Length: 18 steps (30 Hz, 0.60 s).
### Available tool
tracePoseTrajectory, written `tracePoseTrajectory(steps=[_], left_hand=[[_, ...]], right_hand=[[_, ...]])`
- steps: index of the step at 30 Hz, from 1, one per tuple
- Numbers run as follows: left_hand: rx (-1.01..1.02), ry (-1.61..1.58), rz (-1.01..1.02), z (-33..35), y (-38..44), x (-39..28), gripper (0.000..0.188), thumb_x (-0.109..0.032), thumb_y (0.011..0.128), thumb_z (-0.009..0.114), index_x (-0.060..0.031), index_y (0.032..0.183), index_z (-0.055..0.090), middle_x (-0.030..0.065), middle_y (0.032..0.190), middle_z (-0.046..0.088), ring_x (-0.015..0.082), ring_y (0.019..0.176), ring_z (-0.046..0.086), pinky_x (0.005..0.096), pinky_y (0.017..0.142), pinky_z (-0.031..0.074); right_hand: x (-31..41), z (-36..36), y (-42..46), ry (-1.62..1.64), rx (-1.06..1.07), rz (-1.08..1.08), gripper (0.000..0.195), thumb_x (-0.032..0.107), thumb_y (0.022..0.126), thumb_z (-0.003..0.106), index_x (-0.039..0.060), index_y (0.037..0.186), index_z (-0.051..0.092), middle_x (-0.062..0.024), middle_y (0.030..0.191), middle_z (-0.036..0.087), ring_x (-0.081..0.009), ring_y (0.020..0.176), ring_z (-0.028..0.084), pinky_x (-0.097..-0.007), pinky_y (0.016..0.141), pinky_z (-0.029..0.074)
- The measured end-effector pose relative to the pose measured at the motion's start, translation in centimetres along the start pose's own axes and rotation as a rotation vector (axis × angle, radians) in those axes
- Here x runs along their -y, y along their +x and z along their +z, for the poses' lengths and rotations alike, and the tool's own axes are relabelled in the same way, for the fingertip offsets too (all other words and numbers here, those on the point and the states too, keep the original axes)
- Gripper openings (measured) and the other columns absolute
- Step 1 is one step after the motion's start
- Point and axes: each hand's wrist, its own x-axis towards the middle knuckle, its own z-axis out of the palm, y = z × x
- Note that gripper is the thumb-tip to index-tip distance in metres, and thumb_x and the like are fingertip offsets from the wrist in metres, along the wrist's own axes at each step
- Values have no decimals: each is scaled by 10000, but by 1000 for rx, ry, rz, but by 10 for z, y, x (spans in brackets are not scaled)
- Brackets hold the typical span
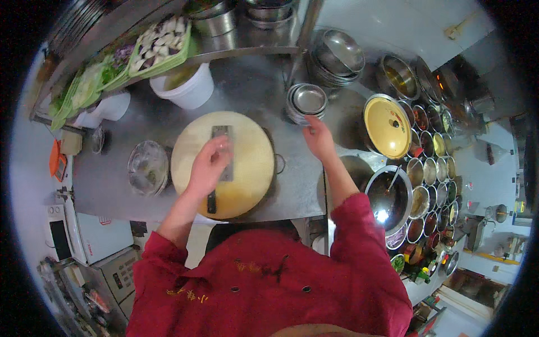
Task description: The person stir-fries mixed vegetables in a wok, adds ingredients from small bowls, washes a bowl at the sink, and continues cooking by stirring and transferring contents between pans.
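A round cutting board [252, 168] lies on the steel counter in front of me. On it rests a cleaver, its blade [228, 170] pointing away and its black handle [211, 203] towards me. My left hand [210, 162] is over the blade with loosely curled fingers and nothing visible in them; the hand is slightly blurred. To the right, my right hand [319, 139] reaches the near edge of a stack of small metal bowls [309, 100]. Its fingertips meet the lower rims, and whether they grip one cannot be told.
A white bucket [193, 90] stands behind the board, a plastic-covered bowl [147, 168] left of it. Large metal bowls [339, 57], a yellow lid [386, 126], a pot of dark liquid [388, 198] and several ingredient containers [420, 202] crowd the right. Above, a shelf holds a basket of cut eggplant [162, 46].
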Motion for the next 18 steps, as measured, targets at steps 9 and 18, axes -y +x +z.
tracePoseTrajectory(steps=[9, 18], left_hand=[[95, -152, -16, -118, -108, 54, 235, -162, 1051, 525, -13, 1133, 688, 56, 906, 699, 147, 862, 677, 298, 804, 526], [-346, 1315, 612, -251, -126, 21, 860, -264, 821, 723, -129, 1585, 351, 175, 1653, 303, 406, 1523, 264, 666, 1192, 190]], right_hand=[[175, -1, -207, 465, 366, 536, 469, 128, 944, 657, 45, 1402, 598, -80, 1187, 732, -146, 970, 689, -314, 853, 555], [339, 20, -232, 1532, 612, 65, 468, 312, 1035, 620, 25, 1402, 577, -142, 1256, 696, -243, 989, 702, -388, 909, 559]])
